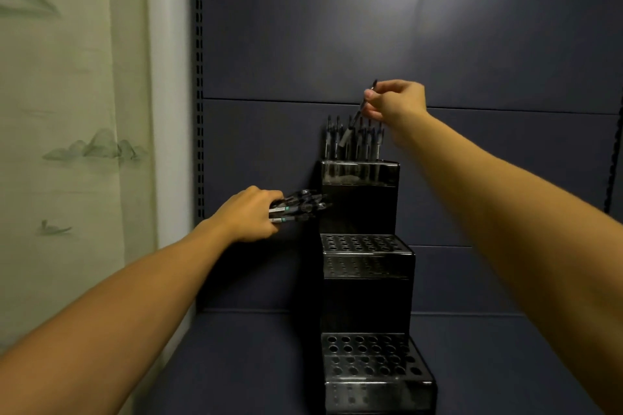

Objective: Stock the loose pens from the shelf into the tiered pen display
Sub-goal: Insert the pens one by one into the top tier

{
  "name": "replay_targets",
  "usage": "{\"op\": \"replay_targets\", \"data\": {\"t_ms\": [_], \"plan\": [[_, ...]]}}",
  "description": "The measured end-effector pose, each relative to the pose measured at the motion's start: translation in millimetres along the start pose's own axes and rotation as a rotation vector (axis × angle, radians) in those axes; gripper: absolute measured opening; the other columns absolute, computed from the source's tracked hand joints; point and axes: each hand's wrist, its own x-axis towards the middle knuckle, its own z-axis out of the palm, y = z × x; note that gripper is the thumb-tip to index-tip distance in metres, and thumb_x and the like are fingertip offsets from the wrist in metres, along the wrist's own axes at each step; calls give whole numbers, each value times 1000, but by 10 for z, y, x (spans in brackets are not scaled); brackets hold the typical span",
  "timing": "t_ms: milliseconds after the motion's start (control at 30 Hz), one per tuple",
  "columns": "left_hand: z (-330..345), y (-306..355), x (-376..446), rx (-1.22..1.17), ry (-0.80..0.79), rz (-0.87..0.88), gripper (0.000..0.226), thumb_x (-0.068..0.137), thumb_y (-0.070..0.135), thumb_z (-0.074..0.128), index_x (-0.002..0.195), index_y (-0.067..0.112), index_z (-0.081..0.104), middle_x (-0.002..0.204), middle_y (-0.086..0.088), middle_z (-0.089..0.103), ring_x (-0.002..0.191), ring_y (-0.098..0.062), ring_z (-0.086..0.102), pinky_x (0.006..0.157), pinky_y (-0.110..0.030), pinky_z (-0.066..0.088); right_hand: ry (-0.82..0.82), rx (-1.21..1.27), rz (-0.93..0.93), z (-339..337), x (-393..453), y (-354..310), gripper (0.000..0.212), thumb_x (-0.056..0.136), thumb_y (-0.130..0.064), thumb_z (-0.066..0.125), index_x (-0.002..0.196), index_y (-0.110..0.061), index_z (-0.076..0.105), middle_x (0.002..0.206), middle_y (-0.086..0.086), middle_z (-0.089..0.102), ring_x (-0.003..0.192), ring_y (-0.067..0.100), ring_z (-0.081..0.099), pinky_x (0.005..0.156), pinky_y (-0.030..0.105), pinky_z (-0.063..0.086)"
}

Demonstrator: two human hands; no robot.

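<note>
A black three-tier pen display [365, 263] stands on the dark shelf against the back panel. Several dark pens [365, 143] stand upright in its top tier. The middle tier [362, 242] and the bottom tier [367, 357] show rows of open holes with no pens. My right hand [397, 102] pinches a single pen [354, 126], tilted, its lower end just above the top tier among the standing pens. My left hand [251, 217] grips a bundle of pens [300, 205] pointing right, just left of the display at upper-tier height.
The dark shelf board [236, 364] stretches in front and to both sides of the display. A slotted upright [199, 94] marks the shelf's left edge. Beyond it hangs a pale curtain with a landscape print [67, 128].
</note>
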Motion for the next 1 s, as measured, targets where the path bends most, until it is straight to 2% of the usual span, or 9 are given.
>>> {"op": "replay_targets", "data": {"t_ms": [233, 300, 400, 467, 633, 800, 900, 1000], "plan": [[42, -40, -14, -11, -11, 16, 22, 75, 18, 69, 84, 32, 54, 76, 4, 63, 66, -18, 61, 59, -40, 55, -63, -181, -77, 242, 73, 121, 15, 90, 1, 72, 90, -13, 65, 109, 12, 67, 98, 26, 71, 80, 35, 64], [61, -50, -34, -22, -17, 14, 24, 75, 17, 69, 83, 33, 53, 76, 4, 63, 65, -17, 61, 58, -39, 53, -90, -251, -96, 273, 75, 151, 12, 91, -2, 72, 100, -9, 66, 109, 12, 67, 91, 22, 72, 82, 35, 63], [104, -68, -62, -34, -23, 3, 24, 76, 16, 69, 86, 32, 55, 77, 4, 63, 65, -16, 61, 56, -35, 51, -124, -347, -132, 319, 62, 172, 27, 93, -7, 71, 119, -5, 66, 110, 11, 69, 89, 19, 72, 84, 30, 62], [131, -87, -78, -52, -28, -2, 24, 76, 16, 70, 87, 33, 55, 77, 4, 63, 65, -16, 62, 56, -34, 51, -157, -402, -132, 356, 57, 186, 31, 93, -9, 72, 122, -5, 66, 112, 11, 69, 91, 19, 72, 83, 28, 61], [144, -148, -96, -77, -39, -4, 26, 76, 16, 71, 85, 34, 54, 78, 4, 63, 65, -16, 62, 56, -36, 51, -248, -605, -143, 486, 24, 258, 35, 94, -13, 70, 128, -3, 64, 114, 15, 71, 95, 23, 73, 90, 33, 60], [119, -202, -70, -126, -7, -10, 27, 75, 16, 72, 78, 33, 52, 76, 3, 64, 65, -17, 62, 56, -34, 51, -226, -684, -120, 560, 6, 226, 28, 95, -18, 70, 117, -1, 68, 107, 16, 73, 93, 25, 74, 92, 38, 60], [105, -225, -55, -151, 6, -4, 28, 75, 14, 72, 76, 33, 51, 75, 2, 63, 64, -17, 62, 55, -34, 50, -198, -702, -73, 579, 4, 184, 20, 95, -17, 71, 102, 1, 68, 98, 18, 75, 86, 27, 76, 85, 38, 63], [108, -251, -57, -156, 3, 2, 27, 75, 15, 72, 76, 32, 52, 75, 3, 63, 64, -17, 61, 55, -34, 50, -217, -745, 8, 580, -16, 204, 20, 95, -13, 70, 102, 5, 67, 97, 21, 75, 83, 32, 76, 80, 42, 64]]}}
